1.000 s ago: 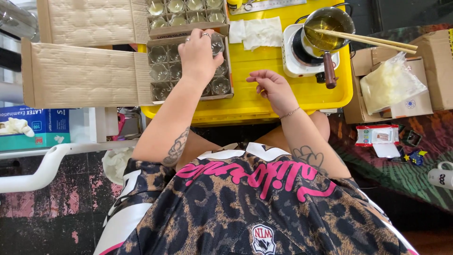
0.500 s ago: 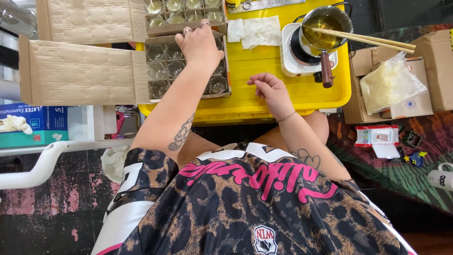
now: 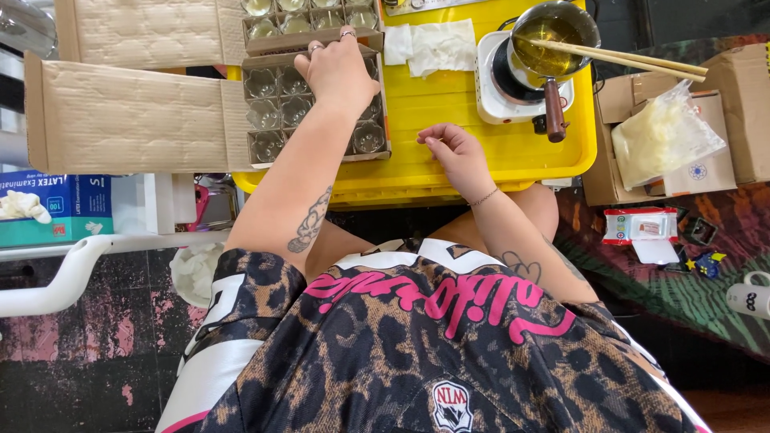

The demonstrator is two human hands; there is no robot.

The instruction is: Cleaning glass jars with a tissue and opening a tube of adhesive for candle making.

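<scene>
My left hand [image 3: 337, 74] reaches over a cardboard box [image 3: 258, 155] divided into cells that hold several small clear glass jars [image 3: 264, 83]. Its fingers curl down at the box's far row, and what they touch is hidden. A second box of jars [image 3: 309, 18] stands just beyond it. My right hand [image 3: 454, 149] rests loosely curled on the yellow table top [image 3: 449, 96], holding nothing, to the right of the box.
A small white hot plate [image 3: 499, 90] carries a metal pot of yellow liquid [image 3: 550, 40] with chopsticks [image 3: 642, 61] across it. Crumpled paper towels [image 3: 433, 45] lie beside it. Cardboard boxes and a plastic bag [image 3: 666, 132] sit right; a glove box [image 3: 56, 207] is left.
My left hand has slid a little farther across the jar box toward its far row. My right hand has stayed on the yellow top.
</scene>
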